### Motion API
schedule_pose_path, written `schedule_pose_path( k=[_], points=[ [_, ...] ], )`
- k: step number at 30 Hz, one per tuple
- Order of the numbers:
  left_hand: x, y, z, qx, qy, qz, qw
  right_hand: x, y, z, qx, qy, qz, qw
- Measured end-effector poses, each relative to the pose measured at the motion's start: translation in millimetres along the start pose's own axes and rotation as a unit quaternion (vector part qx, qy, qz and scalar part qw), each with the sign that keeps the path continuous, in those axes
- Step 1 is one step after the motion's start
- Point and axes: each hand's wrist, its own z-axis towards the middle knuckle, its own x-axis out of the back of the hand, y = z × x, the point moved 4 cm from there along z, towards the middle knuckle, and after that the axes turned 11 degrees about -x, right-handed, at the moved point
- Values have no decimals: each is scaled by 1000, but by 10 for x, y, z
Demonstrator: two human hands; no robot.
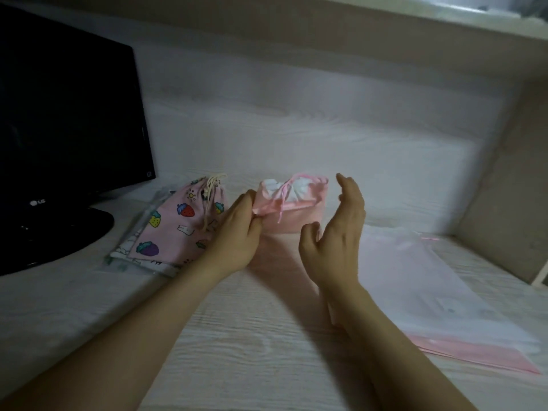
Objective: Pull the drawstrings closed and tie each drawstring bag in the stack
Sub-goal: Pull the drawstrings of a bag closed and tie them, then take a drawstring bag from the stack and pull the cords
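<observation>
Status, pink drawstring bag?
> On the wood-grain desk, roughly centre, standing up off the surface. Mouth is gathered, white lining shows at the top. Pink drawstring hangs down the front face. Can't tell if it's knotted.

Hands?
> Left hand pinches the bag's left corner, fingers curled on the fabric. Right hand is spread, fingers relaxed, palm toward the bag's right side, holding nothing. It sits just beside the bag; whether the thumb touches it I can't tell, the frame is blurred.

Other bags?
> Strawberry-print bag lies flat just left of the left hand, mouth cinched, cream cord bunched at its top. It sits on top of a white printed bag, only the edge showing. Clear plastic edge visible under those.
> Right of the right hand: flat pink and white bags in clear packaging, lying on the desk, apart from the pink bag.

Anything else on the desk?
> Black LG monitor at far left, screen dark, its stand near the strawberry-print bag.
</observation>
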Motion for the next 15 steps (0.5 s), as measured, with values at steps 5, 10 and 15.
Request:
schedule_pose_path(
  k=[5, 10, 15],
  points=[
    [170, 427, 172, -34, 11, -65, 997, 47, -38, 40, -110, -16, 27, 993],
    [436, 732, 331, -50, 51, -142, 987, 134, -359, 114, -105, 10, 64, 992],
    [816, 615, 401, -10, 121, -133, 984, 72, -551, 192, -167, -23, 111, 979]
  ],
)
